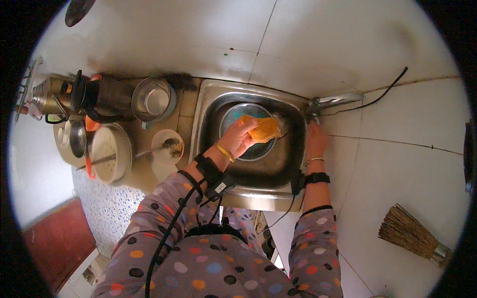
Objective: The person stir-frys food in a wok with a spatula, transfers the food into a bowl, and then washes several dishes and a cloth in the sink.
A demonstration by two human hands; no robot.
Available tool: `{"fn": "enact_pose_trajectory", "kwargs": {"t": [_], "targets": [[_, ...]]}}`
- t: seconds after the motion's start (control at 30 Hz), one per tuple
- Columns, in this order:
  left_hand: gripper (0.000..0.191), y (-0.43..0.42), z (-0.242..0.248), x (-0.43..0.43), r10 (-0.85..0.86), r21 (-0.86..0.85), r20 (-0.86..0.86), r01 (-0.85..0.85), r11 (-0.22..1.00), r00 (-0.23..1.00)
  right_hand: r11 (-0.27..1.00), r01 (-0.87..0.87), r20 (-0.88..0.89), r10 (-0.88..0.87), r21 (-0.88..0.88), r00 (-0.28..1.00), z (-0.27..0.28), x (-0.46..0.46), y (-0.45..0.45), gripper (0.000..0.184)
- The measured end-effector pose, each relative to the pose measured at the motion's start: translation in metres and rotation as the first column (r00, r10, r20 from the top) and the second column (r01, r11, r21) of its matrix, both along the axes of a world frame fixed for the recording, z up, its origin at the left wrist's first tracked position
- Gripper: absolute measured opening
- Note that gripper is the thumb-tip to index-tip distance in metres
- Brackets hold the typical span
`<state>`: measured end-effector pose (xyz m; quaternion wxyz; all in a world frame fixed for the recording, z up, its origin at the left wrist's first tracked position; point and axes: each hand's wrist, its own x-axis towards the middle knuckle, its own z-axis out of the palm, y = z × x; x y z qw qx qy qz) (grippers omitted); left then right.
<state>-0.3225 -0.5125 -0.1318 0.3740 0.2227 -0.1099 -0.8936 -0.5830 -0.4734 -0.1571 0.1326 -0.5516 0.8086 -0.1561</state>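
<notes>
My left hand [238, 139] grips an orange sponge or cloth [265, 129] over the stainless steel sink [246, 178]. Below it in the sink lies a round vessel or lid [228, 121] with a pale metallic rim. Teal shows inside that rim, but the hand and the orange piece cover much of it. On the sink's right side, my right hand [316, 139] reaches up to the base of the chrome faucet [337, 100]. Its fingertips are at the metal there, and their exact hold is unclear.
Left of the sink stand a metal pot [153, 100], a white bowl [167, 147], a large pale basin [110, 154] and a dark kettle [111, 97]. A black cable [387, 89] runs by the faucet. A straw brush [410, 231] hangs on the tiled wall at right.
</notes>
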Motion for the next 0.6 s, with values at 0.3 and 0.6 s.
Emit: {"fn": "enact_pose_trajectory", "kwargs": {"t": [0.3,0.6], "targets": [[0.032,-0.004,0.010,-0.003,0.014,-0.050,0.169,-0.006,0.999,0.985,0.988,0.049,0.985,-0.140,0.145,-0.102,0.029,0.086,0.006,0.043],[0.027,-0.005,-0.014,0.001,0.194,-0.157,0.529,-0.130,0.979,0.826,0.967,0.252,0.976,-0.083,0.031,0.199,0.028,0.087,-0.006,0.034]]}}
